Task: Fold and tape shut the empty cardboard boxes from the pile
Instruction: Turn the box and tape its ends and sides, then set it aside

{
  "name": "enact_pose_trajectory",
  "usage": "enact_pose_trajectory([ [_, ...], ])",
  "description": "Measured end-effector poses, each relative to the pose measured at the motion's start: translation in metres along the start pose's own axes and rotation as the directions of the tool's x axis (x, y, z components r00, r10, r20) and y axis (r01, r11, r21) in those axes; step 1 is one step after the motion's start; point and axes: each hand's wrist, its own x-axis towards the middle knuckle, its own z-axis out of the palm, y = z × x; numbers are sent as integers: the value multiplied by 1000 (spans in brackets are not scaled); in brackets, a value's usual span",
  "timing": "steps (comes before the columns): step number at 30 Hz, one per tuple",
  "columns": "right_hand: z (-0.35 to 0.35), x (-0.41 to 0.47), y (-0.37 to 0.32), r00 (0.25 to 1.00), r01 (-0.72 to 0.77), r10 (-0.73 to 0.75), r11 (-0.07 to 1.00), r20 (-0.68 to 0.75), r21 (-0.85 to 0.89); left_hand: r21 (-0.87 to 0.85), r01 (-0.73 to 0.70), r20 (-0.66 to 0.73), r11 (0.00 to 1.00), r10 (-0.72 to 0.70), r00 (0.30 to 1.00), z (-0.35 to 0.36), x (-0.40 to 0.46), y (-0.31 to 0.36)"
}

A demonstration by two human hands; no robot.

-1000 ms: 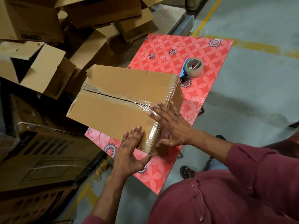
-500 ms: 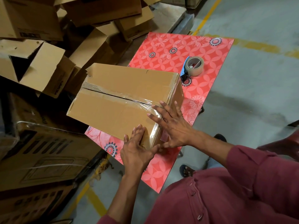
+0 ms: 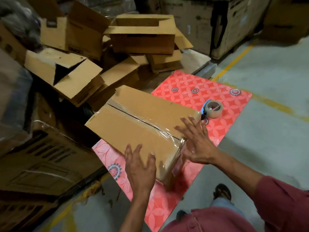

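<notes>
box (image 3: 142, 129): empty, light, stiff, tape slick | grip: opposite side walls | left hand (image 3: 140, 166), right hand (image 3: 197, 143): spread flat, holding nothing

A red floral mat (image 3: 192, 91) covers the table; grey floor (image 3: 267, 148) (yellow-lined) beyond.

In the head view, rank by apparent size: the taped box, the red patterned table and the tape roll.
1. Red patterned table, though partly covered.
2. Taped box, nearly as large.
3. Tape roll, smallest.
</notes>
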Motion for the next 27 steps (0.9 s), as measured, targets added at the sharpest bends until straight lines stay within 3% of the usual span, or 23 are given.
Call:
enact_pose_trajectory([
  [2, -23, 37, 19, 989, -145, 144, 989, -39, -12, -108, 271, 14, 956, -271, 962, 0, 0, 7],
  [4, -36, 78, 36, 962, -272, 272, 961, -13, -40, -279, 456, 85, 845, -451, 889, 3, 3, 15],
  [7, -36, 127, 57, 928, -322, 345, 932, 137, -168, -462, 521, 124, 718, -529, 839, 15, 13, 20],
  [11, -22, 142, 58, 891, -329, 384, 914, 242, -239, -384, 554, 16, 739, -595, 804, 21, 35, 11],
  [16, -33, 104, 29, 846, -152, 340, 891, 410, -427, -244, 576, -53, 780, -603, 796, -9, 81, -21],
  [19, -34, 78, 0, 824, -55, 273, 911, 497, -408, -4, 565, -90, 825, -564, 821, -30, 113, -30],
  [22, -17, 57, -32, 731, 57, 111, 973, 673, -222, 200, 510, -113, 837, -497, 860, -44, 147, -31],
  [24, -12, 51, -48, 607, -33, 1, 999, 794, 24, 305, 469, -155, 829, -443, 883, -45, 162, -22],
  [25, -15, 55, -50, 580, -82, -26, 993, 814, 90, 332, 442, -170, 833, -408, 897, -43, 165, -14],
  [27, -19, 79, -34, 707, -62, -11, 995, 707, 78, 292, 357, -161, 887, -322, 933, -29, 161, 9],
])
